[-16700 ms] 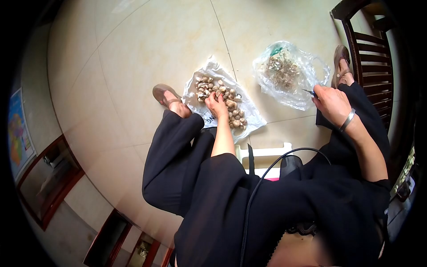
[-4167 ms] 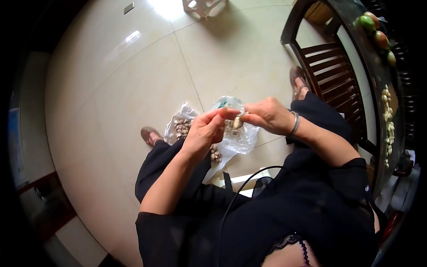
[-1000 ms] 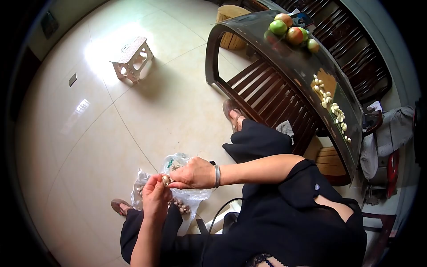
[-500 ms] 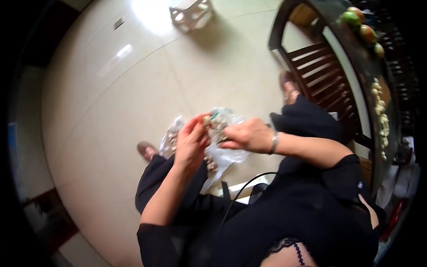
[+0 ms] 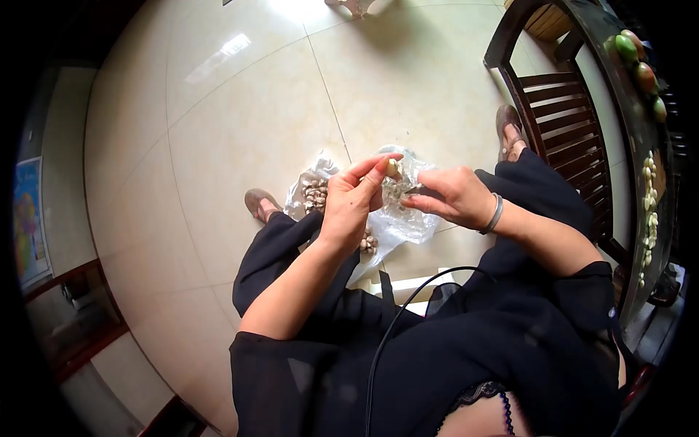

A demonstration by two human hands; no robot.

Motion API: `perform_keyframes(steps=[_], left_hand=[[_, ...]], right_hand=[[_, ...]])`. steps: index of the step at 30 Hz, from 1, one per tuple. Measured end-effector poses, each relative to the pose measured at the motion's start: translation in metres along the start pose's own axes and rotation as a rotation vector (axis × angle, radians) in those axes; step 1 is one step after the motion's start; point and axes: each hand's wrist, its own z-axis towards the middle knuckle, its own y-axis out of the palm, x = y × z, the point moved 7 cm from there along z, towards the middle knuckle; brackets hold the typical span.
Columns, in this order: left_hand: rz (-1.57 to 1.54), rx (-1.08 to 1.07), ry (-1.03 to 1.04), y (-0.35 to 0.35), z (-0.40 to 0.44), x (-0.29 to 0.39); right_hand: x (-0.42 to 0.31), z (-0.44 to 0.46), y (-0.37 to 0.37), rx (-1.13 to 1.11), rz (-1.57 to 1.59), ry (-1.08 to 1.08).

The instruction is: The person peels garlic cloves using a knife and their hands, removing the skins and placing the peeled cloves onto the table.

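Note:
A small pale garlic clove [image 5: 393, 169] is pinched between the thumb and fingers of my left hand [image 5: 357, 197]. My right hand [image 5: 459, 198] is just to its right, fingers closed round a small dark tool, probably a knife, whose blade is hardly visible. Below on the floor, a white plastic bag [image 5: 320, 166] bears several brown-skinned bulbs [image 5: 314, 195], partly covered by my left hand and wrist. Beside it, a clear plastic bag [image 5: 415, 227] holds peelings [image 5: 394, 191], seen between and beneath my hands.
A dark slatted wooden table [image 5: 564, 109] stands at the right, with a row of peeled cloves [image 5: 649, 211] and several green-red fruits [image 5: 645, 76] on its top. A stool [image 5: 358, 6] is at the top edge. A black cable [image 5: 389, 328] crosses my lap.
Earlier, my left hand was among the bulbs on the white bag; now it holds a clove up near my right hand. Since the last frames the view has swung, and my hands remain close together.

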Motion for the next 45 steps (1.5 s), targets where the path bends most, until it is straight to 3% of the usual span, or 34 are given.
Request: perform_keyframes(steps=[15,27,29,32,36,41,45], left_hand=[[-0.017,0.024,-0.007,-0.004,0.001,-0.001],[0.012,0.051,-0.019,-0.01,0.001,0.001],[0.012,0.048,-0.021,-0.009,0.002,-0.001],[0.008,0.045,-0.033,-0.009,0.0,-0.002],[0.025,0.029,-0.037,-0.008,0.0,-0.003],[-0.021,-0.015,-0.065,-0.005,-0.002,-0.008],[0.007,-0.007,-0.089,-0.001,-0.004,-0.009]], right_hand=[[0.004,-0.001,0.002,0.035,0.17,-0.015],[0.022,-0.01,0.029,-0.17,0.004,0.141],[0.022,-0.009,0.031,-0.247,0.151,0.257],[0.017,-0.008,0.032,-0.309,0.27,0.266],[0.019,-0.008,0.035,-0.294,0.308,0.213],[0.014,0.001,0.005,0.013,0.23,0.177],[0.016,0.003,0.002,-0.02,0.173,0.217]])
